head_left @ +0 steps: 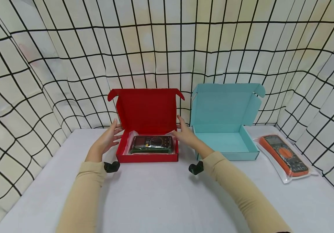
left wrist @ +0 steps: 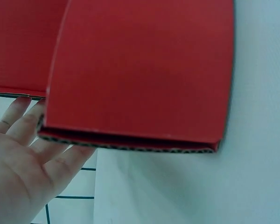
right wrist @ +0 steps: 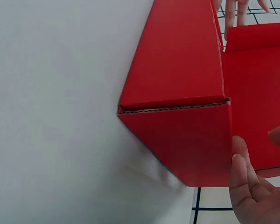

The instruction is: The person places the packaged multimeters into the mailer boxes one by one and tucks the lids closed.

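Dark multimeter (head_left: 152,144) in red box (head_left: 147,158), lid (head_left: 148,111) not yet closed; orange multimeter (head_left: 284,153) outside blue box (head_left: 228,156). Left grip (head_left: 105,141), right grip (head_left: 186,135): fingers extended, apparently holding nothing.

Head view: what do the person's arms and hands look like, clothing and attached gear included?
The left sleeve and right sleeve are long, plain beige, with no visible markings. The left hand and right hand wear no gloves. Small black devices sit at both wrists, by the cuffs; no cables show.
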